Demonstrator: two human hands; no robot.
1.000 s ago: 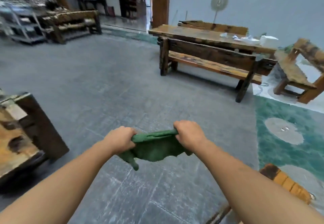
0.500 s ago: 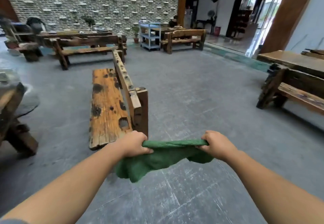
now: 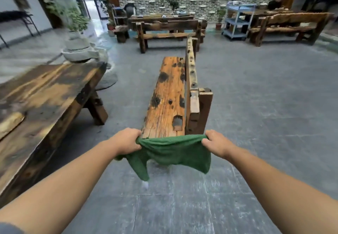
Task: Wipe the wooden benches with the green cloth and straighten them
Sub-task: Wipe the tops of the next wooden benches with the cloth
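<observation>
A green cloth [image 3: 173, 151] hangs stretched between my two hands over the grey floor. My left hand [image 3: 128, 140] grips its left end and my right hand [image 3: 214, 143] grips its right end. Straight ahead stands a wooden bench [image 3: 168, 96] with an orange, dark-spotted seat and an upright backrest along its right side. Its near end lies just beyond the cloth. Further wooden benches stand at the back centre [image 3: 168, 29] and back right [image 3: 290, 27].
A big dark wooden table [image 3: 38, 102] fills the left side, close to my left arm. Behind it stand stone basins with a plant [image 3: 78, 49]. A blue cart [image 3: 237, 21] stands by the brick wall. Grey tile floor [image 3: 265, 96] lies open to the right.
My view has swung left, so the orange bench moved from the left to straight ahead and the table came into sight. Both hands kept their grip on the cloth.
</observation>
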